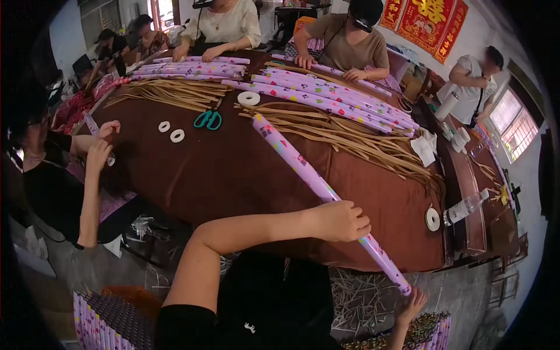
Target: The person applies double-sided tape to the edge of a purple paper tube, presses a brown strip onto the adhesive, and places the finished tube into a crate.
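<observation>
A long lilac roll of wrapping paper (309, 176), printed with small colourful motifs, slants from the middle of the brown table down past its near edge. My left hand (338, 220) is closed around the roll below its middle. At the lower end, my right hand (412, 306) has its fingers wrapped on the tip. The far end of the roll points at a bundle of tan paper strips (344, 137). Behind those strips lies a stack of similar lilac rolls (332, 96).
On the brown-covered table (245, 169) are teal scissors (208, 119), white tape rolls (248, 98) and more tan strips (163, 93). A plastic bottle (466, 208) lies at right. Several people work around the table. Upright bundled rolls (102, 326) and shredded strips (361, 300) are below.
</observation>
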Motion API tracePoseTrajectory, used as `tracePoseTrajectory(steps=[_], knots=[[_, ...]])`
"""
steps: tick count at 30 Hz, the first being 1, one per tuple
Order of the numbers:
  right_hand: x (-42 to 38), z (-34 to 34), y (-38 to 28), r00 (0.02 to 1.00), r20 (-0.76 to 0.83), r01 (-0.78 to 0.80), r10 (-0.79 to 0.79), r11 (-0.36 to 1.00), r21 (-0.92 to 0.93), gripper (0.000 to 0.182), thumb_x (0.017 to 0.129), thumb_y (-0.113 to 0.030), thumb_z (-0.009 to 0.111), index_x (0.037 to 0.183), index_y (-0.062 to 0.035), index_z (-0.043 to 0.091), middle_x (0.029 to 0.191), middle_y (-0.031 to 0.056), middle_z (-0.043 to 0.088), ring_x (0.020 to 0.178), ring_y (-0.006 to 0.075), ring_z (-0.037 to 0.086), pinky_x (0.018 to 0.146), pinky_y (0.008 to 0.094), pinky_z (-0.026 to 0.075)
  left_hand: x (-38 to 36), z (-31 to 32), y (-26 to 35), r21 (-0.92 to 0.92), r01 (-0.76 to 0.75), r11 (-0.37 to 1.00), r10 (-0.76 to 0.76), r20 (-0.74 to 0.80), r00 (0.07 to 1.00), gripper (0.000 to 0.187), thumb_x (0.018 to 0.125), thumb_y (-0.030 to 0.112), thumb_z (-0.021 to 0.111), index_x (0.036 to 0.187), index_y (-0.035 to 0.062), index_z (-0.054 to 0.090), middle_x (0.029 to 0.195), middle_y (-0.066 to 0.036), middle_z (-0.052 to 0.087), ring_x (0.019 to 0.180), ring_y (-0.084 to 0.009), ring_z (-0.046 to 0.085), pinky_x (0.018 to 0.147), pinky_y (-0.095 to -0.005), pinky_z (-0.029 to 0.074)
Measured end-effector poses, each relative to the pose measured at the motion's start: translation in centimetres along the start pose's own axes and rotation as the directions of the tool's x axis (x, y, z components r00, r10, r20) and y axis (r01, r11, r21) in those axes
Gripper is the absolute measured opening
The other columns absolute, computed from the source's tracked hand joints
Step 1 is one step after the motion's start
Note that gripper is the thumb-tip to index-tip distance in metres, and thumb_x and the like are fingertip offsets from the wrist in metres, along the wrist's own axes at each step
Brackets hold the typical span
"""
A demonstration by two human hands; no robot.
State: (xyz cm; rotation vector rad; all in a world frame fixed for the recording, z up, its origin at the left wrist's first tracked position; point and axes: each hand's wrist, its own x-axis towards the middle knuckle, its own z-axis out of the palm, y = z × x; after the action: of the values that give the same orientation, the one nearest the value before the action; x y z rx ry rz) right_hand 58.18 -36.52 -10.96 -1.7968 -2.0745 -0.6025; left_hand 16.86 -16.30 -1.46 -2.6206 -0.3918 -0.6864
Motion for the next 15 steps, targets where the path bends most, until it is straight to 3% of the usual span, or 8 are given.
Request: tracePoseTrajectory(steps=[1, 3, 4, 6, 7, 11, 13, 15], knots=[[-1.6, 0.8, 0.2, 0.998, 0.044, -0.041, 0.04, 0.999, 0.021, 0.048, 0.079, -0.013, 0.065, 0.122, 0.0012, 0.051, 0.107, 0.0202, 0.053, 0.094, 0.0407, 0.051, 0.083, 0.0541, 0.04, 0.5, 0.2, 0.4, -0.042, -0.038, 0.998, 0.038, -0.003, 0.999, 0.026, 0.082, 0.02, 0.06, 0.104, 0.006, 0.063, 0.084, -0.001, 0.058, 0.076, -0.0166, 0.061, 0.06, -0.028, 0.047], [-3.8, 0.6, -1.3, 0.994, 0.083, -0.085, 0.066, 0.963, 0.256, 0.041, 0.083, -0.012, 0.061, 0.12, 0.0029, 0.052, 0.106, 0.0213, 0.053, 0.092, 0.0408, 0.052, 0.081, 0.0508, 0.042, 1.2, 0.8, 0.8, -0.107, -0.098, 0.989, 0.1, 0.013, 0.995, 0.022, 0.082, 0.026, 0.063, 0.091, 0.006, 0.063, 0.08, -0.001, 0.056, 0.075, -0.0172, 0.061, 0.059, -0.0299, 0.046], [-5.5, 1.2, -1.5, 0.985, 0.124, -0.152, 0.119, 0.938, 0.311, 0.039, 0.085, -0.015, 0.061, 0.119, 0.0036, 0.052, 0.105, 0.0215, 0.053, 0.091, 0.0402, 0.053, 0.08, 0.0488, 0.043, 1.4, 0.9, 1.0, -0.112, -0.101, 0.989, 0.102, 0.005, 0.995, 0.022, 0.082, 0.026, 0.063, 0.091, 0.006, 0.063, 0.08, -0.001, 0.056, 0.075, -0.0172, 0.061, 0.059, -0.0299, 0.046], [-7.5, 1.8, -2.7, 0.958, 0.218, -0.262, 0.186, 0.878, 0.401, 0.036, 0.092, -0.021, 0.059, 0.116, 0.0048, 0.053, 0.101, 0.0221, 0.055, 0.088, 0.0385, 0.056, 0.076, 0.0437, 0.046, 1.8, 1.2, 1.2, -0.251, -0.094, 0.963, 0.133, 0.144, 0.98, 0.025, 0.084, 0.031, 0.063, 0.089, 0.0062, 0.063, 0.081, -0.002, 0.058, 0.076, -0.0185, 0.061, 0.06, -0.032, 0.047], [-8.8, 2.8, -2.3, 0.967, 0.191, -0.238, 0.168, 0.866, 0.44, 0.036, 0.093, -0.023, 0.059, 0.116, 0.0047, 0.053, 0.099, 0.0219, 0.056, 0.086, 0.0386, 0.057, 0.075, 0.0436, 0.046, 1.9, 1.6, 1.3, -0.256, -0.102, 0.961, 0.141, 0.137, 0.98, 0.025, 0.084, 0.031, 0.063, 0.089, 0.0062, 0.063, 0.081, -0.002, 0.058, 0.076, -0.0185, 0.061, 0.06, -0.032, 0.047], [-14.1, 5.6, -3.0, 0.935, 0.248, -0.352, 0.254, 0.763, 0.543, 0.037, 0.096, -0.026, 0.055, 0.117, 0.0048, 0.053, 0.091, 0.0215, 0.058, 0.078, 0.0368, 0.059, 0.071, 0.0426, 0.047, 2.0, 2.6, 1.6, -0.331, -0.122, 0.936, 0.191, 0.183, 0.964, 0.028, 0.086, 0.035, 0.063, 0.087, 0.0067, 0.063, 0.081, -0.003, 0.062, 0.077, -0.0206, 0.062, 0.063, -0.0343, 0.047], [-14.4, 5.8, -4.2, 0.95, 0.204, -0.312, 0.237, 0.76, 0.57, 0.036, 0.095, -0.023, 0.056, 0.117, 0.0047, 0.053, 0.09, 0.0209, 0.058, 0.077, 0.0338, 0.058, 0.07, 0.0421, 0.047, 2.1, 3.0, 1.8, -0.346, -0.13, 0.929, 0.208, 0.199, 0.958, 0.028, 0.086, 0.034, 0.063, 0.087, 0.0068, 0.064, 0.082, -0.004, 0.063, 0.077, -0.0211, 0.062, 0.065, -0.0345, 0.047], [-12.2, 2.7, -7.3, 0.886, 0.365, -0.453, 0.284, 0.696, 0.557, 0.032, 0.094, -0.021, 0.055, 0.114, 0.0042, 0.054, 0.087, 0.0188, 0.058, 0.073, 0.032, 0.056, 0.068, 0.0401, 0.045, 2.1, 3.5, 1.7, -0.338, -0.154, 0.928, 0.209, 0.132, 0.969, 0.026, 0.084, 0.034, 0.062, 0.083, 0.0082, 0.066, 0.083, -0.004, 0.066, 0.081, -0.0196, 0.062, 0.072, -0.0338, 0.046]])
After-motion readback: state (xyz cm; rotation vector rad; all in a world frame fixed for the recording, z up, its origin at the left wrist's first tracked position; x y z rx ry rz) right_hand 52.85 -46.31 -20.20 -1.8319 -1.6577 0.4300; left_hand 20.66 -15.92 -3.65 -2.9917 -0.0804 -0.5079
